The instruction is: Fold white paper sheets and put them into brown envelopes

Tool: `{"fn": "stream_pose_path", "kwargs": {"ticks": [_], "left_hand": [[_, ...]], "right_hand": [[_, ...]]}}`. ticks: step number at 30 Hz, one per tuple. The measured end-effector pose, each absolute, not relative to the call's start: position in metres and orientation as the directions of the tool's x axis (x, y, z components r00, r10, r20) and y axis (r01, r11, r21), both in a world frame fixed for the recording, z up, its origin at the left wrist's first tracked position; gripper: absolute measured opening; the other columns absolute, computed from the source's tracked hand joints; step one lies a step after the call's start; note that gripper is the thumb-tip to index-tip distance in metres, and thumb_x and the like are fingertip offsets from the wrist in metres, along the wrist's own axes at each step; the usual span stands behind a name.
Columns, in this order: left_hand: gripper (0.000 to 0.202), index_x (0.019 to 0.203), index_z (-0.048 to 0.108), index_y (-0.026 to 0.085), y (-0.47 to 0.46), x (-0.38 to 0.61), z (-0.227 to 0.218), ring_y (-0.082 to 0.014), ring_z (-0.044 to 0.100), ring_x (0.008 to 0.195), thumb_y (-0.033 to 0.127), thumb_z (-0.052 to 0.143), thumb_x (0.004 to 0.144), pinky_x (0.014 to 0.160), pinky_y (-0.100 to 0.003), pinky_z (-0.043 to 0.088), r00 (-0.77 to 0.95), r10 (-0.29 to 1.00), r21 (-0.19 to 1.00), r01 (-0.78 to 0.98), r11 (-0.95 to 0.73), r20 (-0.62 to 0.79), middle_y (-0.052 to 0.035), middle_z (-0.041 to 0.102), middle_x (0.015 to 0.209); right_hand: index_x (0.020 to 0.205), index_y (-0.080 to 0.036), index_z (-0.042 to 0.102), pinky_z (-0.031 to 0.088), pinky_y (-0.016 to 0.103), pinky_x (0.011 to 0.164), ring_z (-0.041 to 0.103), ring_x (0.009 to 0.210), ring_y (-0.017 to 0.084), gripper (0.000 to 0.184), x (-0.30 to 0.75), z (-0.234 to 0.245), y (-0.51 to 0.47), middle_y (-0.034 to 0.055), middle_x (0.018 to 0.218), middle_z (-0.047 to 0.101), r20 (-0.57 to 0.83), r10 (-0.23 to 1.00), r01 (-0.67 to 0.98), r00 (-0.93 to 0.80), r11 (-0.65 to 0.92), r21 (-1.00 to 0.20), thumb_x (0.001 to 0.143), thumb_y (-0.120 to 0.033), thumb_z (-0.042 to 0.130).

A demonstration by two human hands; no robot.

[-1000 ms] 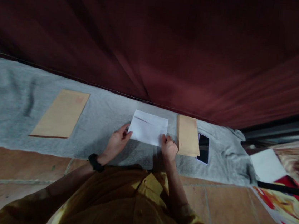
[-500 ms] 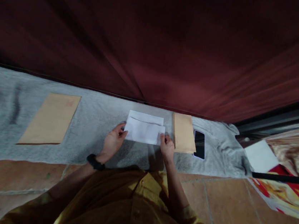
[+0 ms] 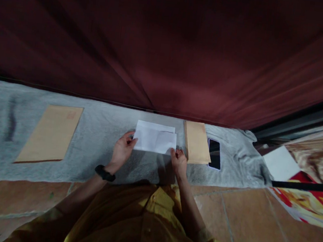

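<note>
A folded sheet of white paper (image 3: pixel 154 139) is held between my two hands above the grey cloth. My left hand (image 3: pixel 123 147) pinches its left edge, thumb on top. On the other side, my right hand (image 3: pixel 178 161) grips the lower right corner with thumb and fingers. The upper layer of the paper lies a little askew over the lower one. Just right of my right hand lie a few stacked brown envelopes (image 3: pixel 198 144). Far to the left, a single brown envelope (image 3: pixel 50 133) rests flat on the cloth.
A phone (image 3: pixel 214 154) with a dark screen lies beside the stacked envelopes, on the grey cloth (image 3: pixel 99 129). A dark red curtain (image 3: pixel 167 67) hangs behind. At far right are a white sheet (image 3: pixel 281 164) and a red and yellow printed package (image 3: pixel 309 204). The floor is tiled.
The paper's upper layer has shifted, and the gap along its top edge has narrowed at the left. Both hands keep their hold. The view has tilted slightly.
</note>
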State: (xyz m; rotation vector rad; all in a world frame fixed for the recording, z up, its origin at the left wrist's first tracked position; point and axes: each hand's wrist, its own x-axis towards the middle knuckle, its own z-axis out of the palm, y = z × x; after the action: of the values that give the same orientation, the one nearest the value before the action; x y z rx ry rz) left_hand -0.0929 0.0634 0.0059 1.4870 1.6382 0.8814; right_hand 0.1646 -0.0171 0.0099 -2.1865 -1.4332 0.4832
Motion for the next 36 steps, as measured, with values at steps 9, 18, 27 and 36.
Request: {"fn": "stream_pose_path", "kwargs": {"ticks": [9,18,27,36], "left_hand": [[0.065,0.134,0.061,0.017,0.058,-0.1,0.002,-0.0163,0.059,0.068,0.052,0.07,0.079,0.064,-0.029,0.046,-0.016,0.995,0.954,0.282,0.1,-0.1,0.0006,0.064,0.082],[0.058,0.13,0.063,0.016,0.063,-0.098,-0.002,-0.0157,0.057,0.063,0.04,0.066,0.078,0.062,-0.029,0.044,-0.018,0.996,0.93,0.357,0.086,-0.086,0.003,0.063,0.074],[0.053,0.128,0.064,0.017,0.064,-0.097,0.002,-0.0162,0.058,0.061,0.039,0.064,0.08,0.061,-0.029,0.045,-0.039,0.995,0.892,0.441,0.099,-0.091,0.0023,0.065,0.074],[0.051,0.127,0.065,0.019,0.068,-0.095,0.001,-0.0179,0.061,0.065,0.037,0.064,0.079,0.061,-0.029,0.046,-0.047,0.994,0.881,0.459,0.111,-0.101,0.0002,0.067,0.079]], "right_hand": [[0.087,-0.021,0.07,0.043,0.025,0.074,0.067,0.082,0.018,0.039,0.167,0.01,-0.004,0.0054,0.092,0.073,-0.089,0.902,0.793,0.423,-0.416,-0.446,0.105,-0.046,0.046],[0.089,-0.022,0.073,0.043,0.024,0.07,0.07,0.081,0.018,0.043,0.166,0.017,0.003,0.0049,0.09,0.075,-0.16,0.883,0.818,0.441,-0.469,-0.333,0.107,-0.05,0.046],[0.105,-0.02,0.073,0.048,0.025,0.077,0.074,0.092,0.019,0.046,0.156,0.022,0.007,0.0105,0.111,0.076,-0.155,0.875,0.853,0.459,-0.483,-0.199,0.109,-0.052,0.041],[0.11,-0.018,0.072,0.052,0.025,0.08,0.076,0.094,0.021,0.044,0.152,0.024,0.009,0.0151,0.116,0.075,-0.144,0.882,0.872,0.448,-0.467,-0.148,0.11,-0.049,0.042]]}}
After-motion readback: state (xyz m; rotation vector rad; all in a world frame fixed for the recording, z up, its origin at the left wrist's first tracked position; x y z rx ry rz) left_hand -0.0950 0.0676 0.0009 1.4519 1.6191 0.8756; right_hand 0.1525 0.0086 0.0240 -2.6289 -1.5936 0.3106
